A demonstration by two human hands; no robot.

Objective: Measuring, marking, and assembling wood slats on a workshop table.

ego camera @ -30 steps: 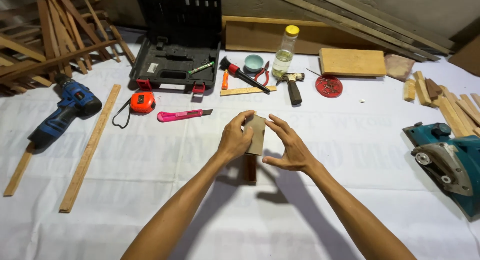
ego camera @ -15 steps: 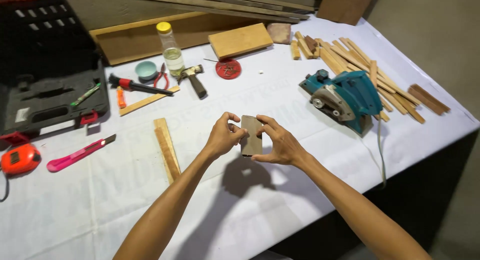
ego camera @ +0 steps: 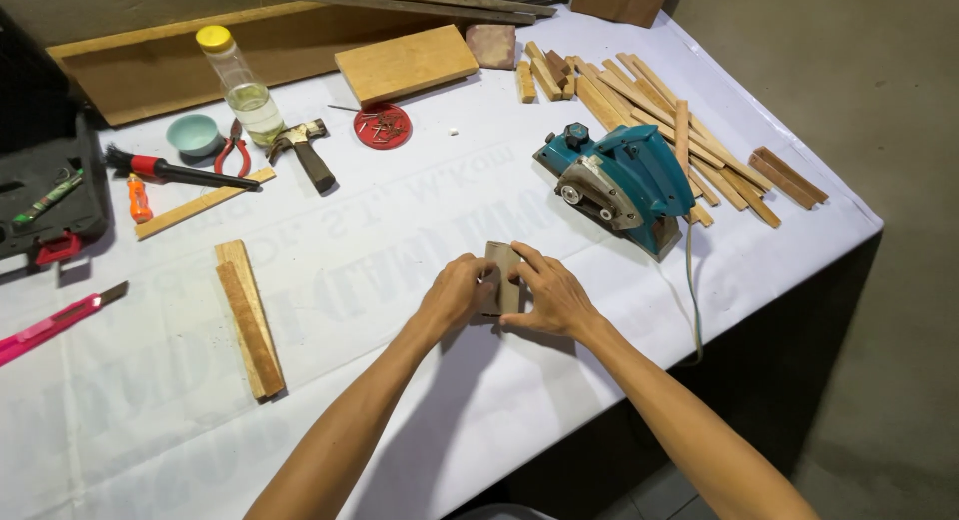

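Both hands met over the near middle of the white-covered table [ego camera: 400,230], and between them stood a small grey-brown block [ego camera: 502,277], upright and just above the cloth. The left hand [ego camera: 457,293] pressed against the block's left side with its fingers curled round the edge, while the right hand [ego camera: 552,298] closed on the right side, one fingertip laid along the top corner and the thumb tucked under the lower edge. So the hands were together, clamped on the block from either side, and most of its lower part was hidden behind the knuckles; whether it touched the cloth could not be told. Just beyond the right hand sat a teal electric planer [ego camera: 612,183], its cord trailing over the table edge, with a heap of wooden sticks [ego camera: 654,100] behind it. To the left of the left hand, well apart, lay two wooden strips [ego camera: 249,314] side by side, and a pink utility knife [ego camera: 55,321] lay farther left.
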